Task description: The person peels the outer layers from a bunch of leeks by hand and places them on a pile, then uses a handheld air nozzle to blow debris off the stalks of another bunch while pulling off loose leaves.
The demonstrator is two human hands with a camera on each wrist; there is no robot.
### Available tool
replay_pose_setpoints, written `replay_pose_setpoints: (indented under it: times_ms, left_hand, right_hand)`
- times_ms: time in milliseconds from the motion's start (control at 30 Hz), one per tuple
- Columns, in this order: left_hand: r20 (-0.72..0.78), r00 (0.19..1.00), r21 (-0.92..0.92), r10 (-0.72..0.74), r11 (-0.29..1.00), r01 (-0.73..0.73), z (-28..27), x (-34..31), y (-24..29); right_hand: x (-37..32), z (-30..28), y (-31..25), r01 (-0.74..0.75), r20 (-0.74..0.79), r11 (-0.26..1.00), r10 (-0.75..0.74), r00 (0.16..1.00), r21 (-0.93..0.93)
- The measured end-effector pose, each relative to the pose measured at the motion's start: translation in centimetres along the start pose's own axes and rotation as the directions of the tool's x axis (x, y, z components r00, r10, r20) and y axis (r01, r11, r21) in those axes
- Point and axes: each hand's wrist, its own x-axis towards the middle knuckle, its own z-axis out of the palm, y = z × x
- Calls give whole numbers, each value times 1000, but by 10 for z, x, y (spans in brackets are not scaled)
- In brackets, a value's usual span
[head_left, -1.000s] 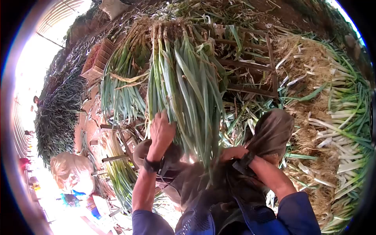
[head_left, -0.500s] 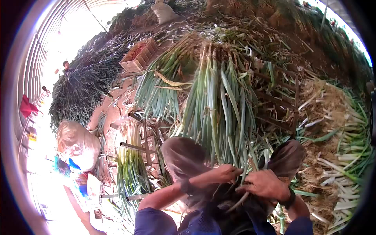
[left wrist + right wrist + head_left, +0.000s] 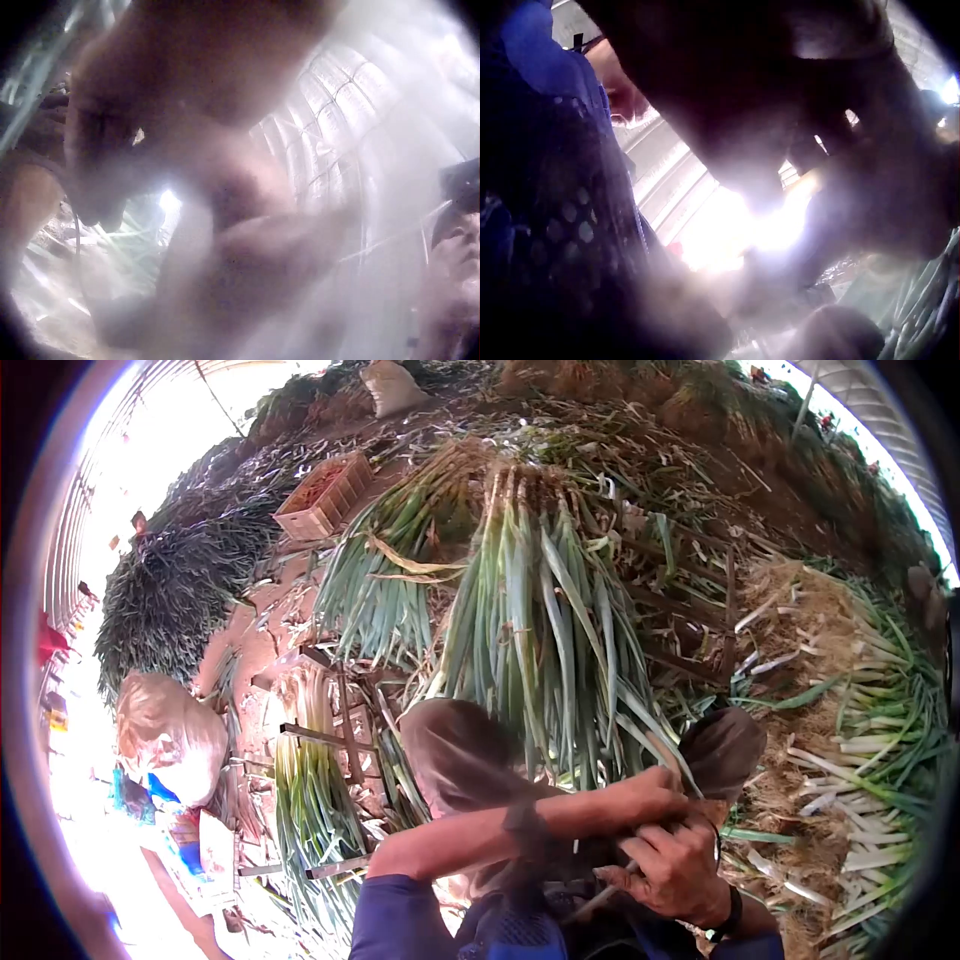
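Observation:
A large bundle of long green onions (image 3: 525,620) lies in front of my knees, roots at the far end and leaves trailing toward my lap. My left hand (image 3: 648,800) reaches across to the right, fingers curled at a limp leaf strand (image 3: 662,745) by the bundle's near end. Just below it, my right hand (image 3: 675,865) grips a pale, narrow strip (image 3: 600,898) whose end sticks out toward my body. The hands overlap closely, hiding part of the strand between them. In both wrist views the fingers are dark and blurred.
A second onion bunch (image 3: 385,595) lies left of the bundle. Another stands in a metal frame (image 3: 330,738) by my left knee. Rooted onions (image 3: 870,760) line the right side. A crate (image 3: 325,495), a sack (image 3: 170,735) and a dark leafy heap (image 3: 180,595) are at left.
My left hand went from the bundle's leaves down to my lap, then across to the right beside my right hand. My right hand came into view with the strip. The head view shifted.

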Motion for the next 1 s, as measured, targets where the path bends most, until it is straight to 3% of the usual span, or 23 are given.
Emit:
replay_pose_setpoints:
  times_ms: [33, 67, 100, 133, 167, 200, 233, 267, 300, 333, 400, 433, 467, 533, 567, 633, 667, 733, 767, 833, 933, 967, 1000]
  left_hand:
    - [12, 971, 207, 240, 949, -238, -10, -8, -13]
    - [74, 885, 392, 459, 802, -449, -22, -19, -26]
    - [-101, 951, 399, 291, 888, -230, -42, -36, -41]
    - [-242, 968, 348, 65, 937, 24, -50, -52, -64]
    - [-208, 977, 332, 33, 943, 39, -55, -62, -72]
    - [-367, 930, 390, 4, 909, 150, -63, -67, -75]
    - [-525, 851, 434, 9, 863, 258, -71, -68, -75]
    - [-670, 741, 457, 39, 809, 370, -80, -66, -79]
    - [-404, 861, 869, 309, 423, 255, -107, -46, -139]
    - [-396, 866, 871, 305, 424, 249, -93, -41, -128]
    - [-505, 863, 761, 35, 489, 426, -61, -25, -88]
    - [-123, 982, 991, 145, 69, 114, -72, -15, -130]
    - [-120, 983, 991, 137, 75, 111, -46, -25, -136]
    - [-346, 938, 869, 28, 386, 309, 6, -50, -110]
    - [-339, 941, 874, 13, 374, 310, 12, -60, -98]
    - [-276, 942, 949, 191, 212, 235, 21, -91, -76]
    - [-343, 905, 826, 250, 540, 163, 22, -104, -42]
    - [-361, 884, 699, 297, 714, 46, 34, -122, -1]
    - [-355, 886, 702, 298, 710, 43, 40, -129, 10]
    - [-359, 828, 735, 430, 678, -33, 49, -142, 29]
    - [-318, 787, 771, 529, 628, -111, 66, -159, 60]
    - [-298, 771, 837, 562, 543, -72, 68, -165, 69]
    - [-304, 705, 871, 641, 487, -68, 74, -169, 78]
  right_hand:
    - [2, -2, 1, 33, 12, 988, -35, 999, 151]
    - [3, -4, 2, 61, 15, 952, -68, 998, 300]
    - [2, 1, 6, 45, 77, 855, -99, 992, 516]
    - [8, -2, 16, 57, -47, 800, -36, 998, 598]
    - [5, 14, 39, 59, -91, 779, -3, 996, 624]
    - [3, 17, 46, -162, -7, 636, 255, 967, 754]
    - [12, 21, 59, -280, 122, 373, 394, 911, 885]
    - [13, 37, 83, -289, 95, 499, 378, 921, 817]
    - [19, 41, 96, -355, 110, 619, 398, 911, 701]
    - [17, 55, 106, -363, 113, 614, 407, 906, 700]
    - [18, 74, 124, -418, 168, 484, 478, 862, 769]
    - [17, 76, 127, -438, 195, 453, 489, 850, 776]
    - [12, 74, 126, -445, 202, 445, 492, 847, 777]
    - [7, 71, 126, -432, 171, 476, 496, 851, 766]
    - [2, 74, 130, -431, 168, 461, 507, 845, 776]
    - [-10, 81, 134, -400, 100, 545, 498, 861, 737]
    - [-12, 81, 132, -399, 99, 541, 500, 861, 740]
    - [-19, 78, 128, -375, 58, 472, 559, 827, 798]
    - [-24, 73, 123, -375, 54, 471, 565, 824, 798]
    - [-28, 54, 112, -200, -84, 347, 655, 750, 916]
    - [-36, 23, 98, -98, -159, 308, 707, 689, 946]
    - [-39, 15, 95, -105, -181, 331, 724, 665, 938]
    - [-43, 11, 93, -107, -189, 339, 728, 659, 935]
